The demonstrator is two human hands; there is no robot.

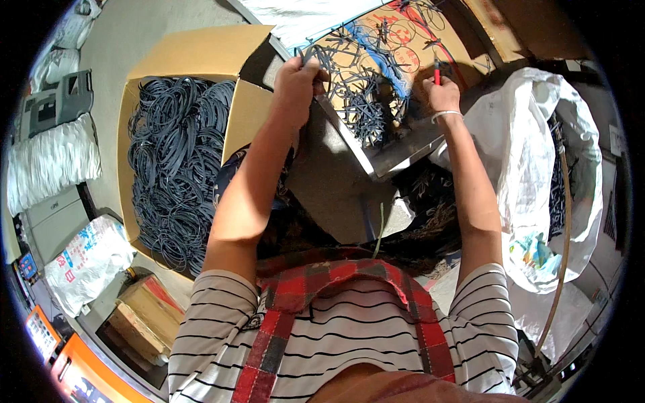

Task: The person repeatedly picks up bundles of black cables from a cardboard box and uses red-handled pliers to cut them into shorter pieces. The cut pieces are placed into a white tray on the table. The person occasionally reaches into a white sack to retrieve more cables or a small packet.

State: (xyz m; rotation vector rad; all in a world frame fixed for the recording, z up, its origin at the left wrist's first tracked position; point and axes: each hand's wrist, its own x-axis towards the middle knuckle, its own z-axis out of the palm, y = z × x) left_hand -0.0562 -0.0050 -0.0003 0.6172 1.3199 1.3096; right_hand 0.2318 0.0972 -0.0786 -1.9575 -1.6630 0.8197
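Observation:
My left hand (295,88) grips a few looped black rubber rings (318,54) over the near-left edge of the work table. In my right hand (444,96) is a small tool with a red handle (437,75) and a thin tip pointing away from me; its exact kind is too small to tell. Between the hands, a heap of short black rubber scraps (365,108) lies on a flattened cardboard sheet (403,35) with printed marks. Some thin black rings are scattered on that sheet too. The hands are well apart, and the tool touches no ring that I can see.
An open cardboard box (174,50) full of coiled black rings (176,151) stands at left. A white woven sack (524,126) holding dark pieces stands open at right. The table's metal rim (347,136) runs before my knees. A closed carton (148,315) sits lower left.

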